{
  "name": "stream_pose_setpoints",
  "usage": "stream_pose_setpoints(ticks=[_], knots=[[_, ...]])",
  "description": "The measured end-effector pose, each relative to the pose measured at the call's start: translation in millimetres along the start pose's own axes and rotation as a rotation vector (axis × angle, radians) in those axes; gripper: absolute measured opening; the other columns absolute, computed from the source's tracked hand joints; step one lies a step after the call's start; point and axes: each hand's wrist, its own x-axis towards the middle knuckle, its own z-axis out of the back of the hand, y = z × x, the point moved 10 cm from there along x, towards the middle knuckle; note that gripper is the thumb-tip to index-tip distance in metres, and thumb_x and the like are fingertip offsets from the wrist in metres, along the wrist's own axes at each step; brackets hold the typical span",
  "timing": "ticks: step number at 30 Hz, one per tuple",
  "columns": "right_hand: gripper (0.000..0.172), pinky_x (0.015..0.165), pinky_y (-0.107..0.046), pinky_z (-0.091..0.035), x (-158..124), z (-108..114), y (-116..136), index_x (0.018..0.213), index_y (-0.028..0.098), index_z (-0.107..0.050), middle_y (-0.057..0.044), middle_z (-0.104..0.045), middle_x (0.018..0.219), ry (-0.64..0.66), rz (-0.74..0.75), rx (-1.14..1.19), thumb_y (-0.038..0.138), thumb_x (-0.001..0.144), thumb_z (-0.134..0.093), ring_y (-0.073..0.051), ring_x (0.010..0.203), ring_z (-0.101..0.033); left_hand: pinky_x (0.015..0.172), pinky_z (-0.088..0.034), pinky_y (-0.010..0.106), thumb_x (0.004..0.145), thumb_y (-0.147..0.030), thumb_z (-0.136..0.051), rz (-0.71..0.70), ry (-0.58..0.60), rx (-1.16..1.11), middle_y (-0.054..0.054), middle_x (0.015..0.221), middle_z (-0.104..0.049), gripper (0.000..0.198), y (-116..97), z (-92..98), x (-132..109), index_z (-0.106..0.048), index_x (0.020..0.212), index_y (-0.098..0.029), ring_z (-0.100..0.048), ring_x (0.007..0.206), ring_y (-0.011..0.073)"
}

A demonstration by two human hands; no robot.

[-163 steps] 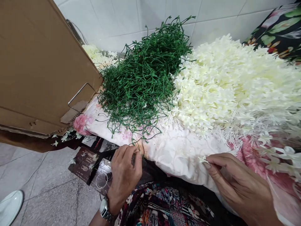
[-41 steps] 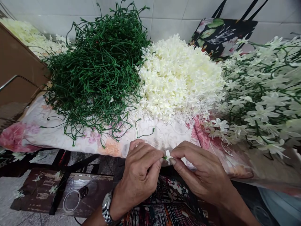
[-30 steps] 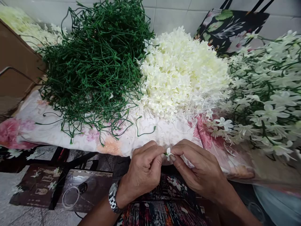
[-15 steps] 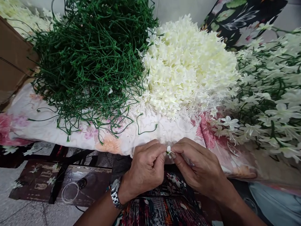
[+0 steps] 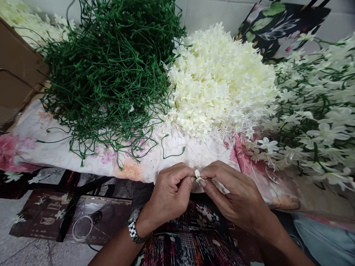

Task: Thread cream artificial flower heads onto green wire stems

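Note:
My left hand (image 5: 173, 190), with a metal watch on its wrist, is closed in a pinch on one side of a small white flower (image 5: 198, 175). From the other side my right hand (image 5: 233, 192) pinches the same flower between thumb and forefinger. Both sets of fingertips nearly meet at the front edge of the cloth (image 5: 155, 162). Beyond them lie a big heap of green stems (image 5: 111, 70) at the left and a heap of loose cream-white blossoms (image 5: 219, 81). One single green stem (image 5: 173, 154) rests just behind my hands.
Finished-looking white flowers on green stems (image 5: 318, 122) are piled at the right. A cardboard box (image 5: 19, 70) stands at the left. Black floral fabric (image 5: 285, 29) is at the back right. Below the cloth, a brown wooden surface (image 5: 102, 218) holds a clear ring.
The small flower between my fingertips has turned slightly and shows less of its petals. Both hands remain in nearly the same place, and the view has shifted a little.

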Motion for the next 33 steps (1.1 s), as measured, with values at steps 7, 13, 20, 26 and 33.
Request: stream_pose_setpoints(ticks=[7, 13, 20, 26, 33], knots=[[0.024, 0.068, -0.029, -0.051, -5.3, 20.7, 3.5, 0.105, 0.019, -0.053, -0.007, -0.060, 0.089, -0.061, 0.013, -0.029, 0.018, 0.081, -0.057, -0.017, 0.082, -0.059, 0.048, -0.038, 0.020, 0.078, -0.011, -0.047, 0.090, -0.010, -0.144, -0.001, 0.057, -0.051, 0.019, 6.5, 5.4, -1.4, -0.057, 0.062, -0.016, -0.046, 0.052, 0.0101], [0.013, 0.060, -0.025, -0.048, -5.4, 13.1, 15.5, 0.086, 0.016, -0.058, -0.004, -0.059, 0.073, -0.075, 0.108, -0.095, 0.007, 0.083, -0.049, -0.013, 0.068, -0.055, 0.048, -0.036, 0.019, 0.076, -0.005, -0.047, -0.045, -0.045, -0.077, -0.002, 0.054, -0.050, 0.019, -7.4, 5.8, -2.2, -0.059, 0.064, -0.015, -0.046, 0.050, 0.0088], [0.014, 0.058, -0.023, -0.046, -4.8, 4.3, 10.3, 0.083, 0.016, -0.054, -0.003, -0.057, 0.068, -0.078, 0.116, -0.058, 0.005, 0.084, -0.045, -0.012, 0.064, -0.053, 0.047, -0.033, 0.020, 0.075, -0.003, -0.045, -0.096, -0.052, 0.039, -0.003, 0.052, -0.046, 0.021, -12.6, 1.4, -2.3, -0.056, 0.062, -0.015, -0.042, 0.048, 0.0087], [0.014, 0.055, -0.021, -0.044, -5.4, -2.9, 2.0, 0.083, 0.015, -0.053, -0.002, -0.054, 0.068, -0.056, 0.082, 0.021, 0.005, 0.084, -0.044, -0.010, 0.062, -0.051, 0.048, -0.034, 0.021, 0.077, -0.006, -0.044, -0.091, -0.030, 0.058, -0.003, 0.053, -0.047, 0.021, -9.6, -1.2, -1.7, -0.055, 0.062, -0.015, -0.044, 0.049, 0.0093], [0.013, 0.056, -0.021, -0.044, -6.9, -6.5, -3.3, 0.084, 0.015, -0.053, -0.002, -0.053, 0.069, -0.068, 0.053, 0.023, 0.006, 0.084, -0.044, -0.010, 0.063, -0.051, 0.046, -0.033, 0.021, 0.077, -0.006, -0.043, -0.098, -0.035, 0.093, -0.003, 0.051, -0.044, 0.022, -7.7, -1.8, -0.5, -0.051, 0.059, -0.016, -0.041, 0.048, 0.0094]])
